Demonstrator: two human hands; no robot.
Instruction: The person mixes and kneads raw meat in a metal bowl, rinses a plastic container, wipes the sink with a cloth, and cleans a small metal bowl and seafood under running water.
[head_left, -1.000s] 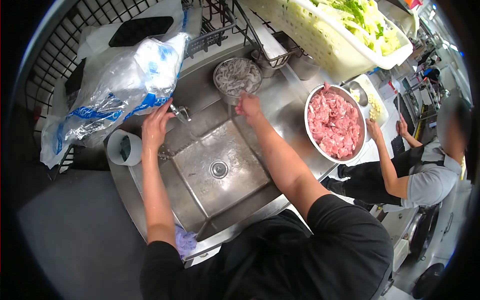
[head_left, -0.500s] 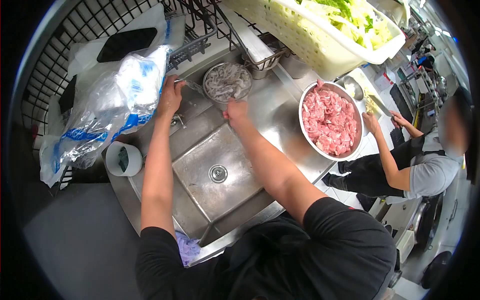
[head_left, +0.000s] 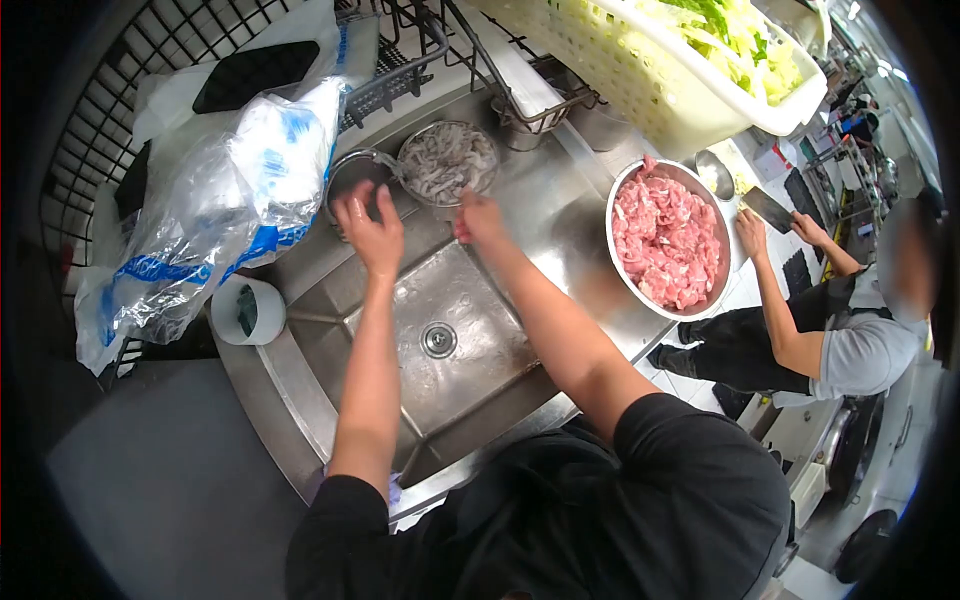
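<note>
A round metal bowl (head_left: pixel 447 165) of pale grey raw pieces, which look like peeled shrimp, sits at the back of the steel sink (head_left: pixel 440 290). My right hand (head_left: pixel 479 218) is closed on its near rim; the fingertips are partly hidden. To the left, my left hand (head_left: pixel 372 228) is over the sink, fingers spread and holding nothing I can see. Just behind it is a round metal rim (head_left: pixel 345 163), like a bowl or pot, partly covered by the hand. On the steel counter at right stands a large metal bowl (head_left: pixel 720 275) of raw pink meat pieces (head_left: pixel 668 235).
Left of the sink lie clear plastic bags (head_left: pixel 200 230) and a white cup (head_left: pixel 262 312). A white basket (head_left: pixel 640 75) of cut lettuce stands at the back, near a black wire rack (head_left: pixel 400 85). At right, a co-worker (head_left: pixel 850 330) holds a cleaver (head_left: pixel 768 210).
My left hand has come away from the back left, moving right and nearer, with its fingers now spread. The round rim shows behind it. My right hand stays at the shrimp bowl.
</note>
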